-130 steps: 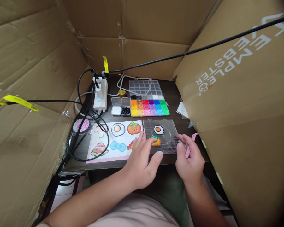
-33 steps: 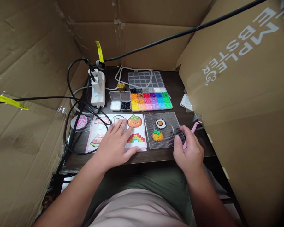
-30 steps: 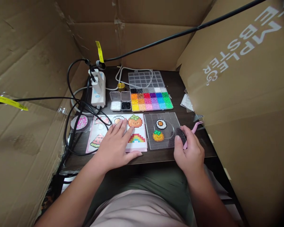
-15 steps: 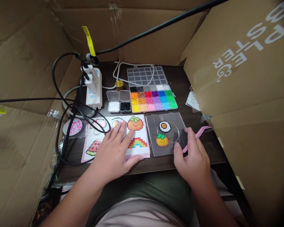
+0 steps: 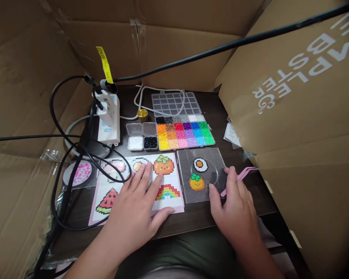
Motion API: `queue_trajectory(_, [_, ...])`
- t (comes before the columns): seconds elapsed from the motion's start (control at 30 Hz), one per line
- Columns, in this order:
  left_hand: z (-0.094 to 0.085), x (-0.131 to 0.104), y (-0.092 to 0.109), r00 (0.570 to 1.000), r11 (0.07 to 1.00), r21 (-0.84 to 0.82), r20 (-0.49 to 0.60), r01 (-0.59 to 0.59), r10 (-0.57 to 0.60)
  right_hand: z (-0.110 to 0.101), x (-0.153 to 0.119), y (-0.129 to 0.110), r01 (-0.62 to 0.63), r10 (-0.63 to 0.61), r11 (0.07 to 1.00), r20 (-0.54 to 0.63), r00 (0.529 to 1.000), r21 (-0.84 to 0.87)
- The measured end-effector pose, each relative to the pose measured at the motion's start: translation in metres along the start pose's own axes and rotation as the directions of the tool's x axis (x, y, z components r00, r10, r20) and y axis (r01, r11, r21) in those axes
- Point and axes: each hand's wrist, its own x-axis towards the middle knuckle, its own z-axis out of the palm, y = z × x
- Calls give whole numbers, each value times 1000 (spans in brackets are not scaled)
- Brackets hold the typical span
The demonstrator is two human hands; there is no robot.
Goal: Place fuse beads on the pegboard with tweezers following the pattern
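Note:
My left hand [image 5: 138, 205] lies flat on the pattern sheet [image 5: 174, 207], fingers stretched out and covering part of its middle. The sheet shows pixel pictures, among them a watermelon slice, a persimmon and a rainbow. At the right edge of the clear pegboard [image 5: 184, 193], my right hand [image 5: 234, 201] is curled around pink tweezers [image 5: 246, 172], whose tips point away to the right. Its thumb and index finger touch the board or rest just over it. On the board are a fried-egg bead figure [image 5: 200, 165] and an orange persimmon bead figure [image 5: 197, 183].
Behind the board stands a sorted bead box [image 5: 186, 133], its lid [image 5: 177, 104] laid open. Small cases of white beads [image 5: 135, 143] and black beads [image 5: 150, 142] sit beside it. A pink-bead dish [image 5: 80, 173], power strip [image 5: 109, 124] and looping black cables [image 5: 54, 193] occupy the left.
The whole view has shifted, so the table items appear slightly lower and further left. Both hands keep nearly the same places on the sheet and at the board.

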Motion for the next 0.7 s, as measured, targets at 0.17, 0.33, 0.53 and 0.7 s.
queue_trajectory(0.17, [1,0,1,1000,1000,-10,2,15,-15,2,3,1,-24,24,999,18,1000,45])
queue_trajectory(0.33, [2,-1,1,1000,1000,-14,-12,18,-18,1,0,2,-91,91,981,5,996,173])
queue_trajectory(0.53, [6,-2,0,999,999,-42,-42,18,-19,-2,18,22,-125,185,819,-52,981,560])
queue_trajectory(0.7, [10,-2,-2,998,998,-59,-59,28,-32,5,81,42,-163,163,755,59,985,635])
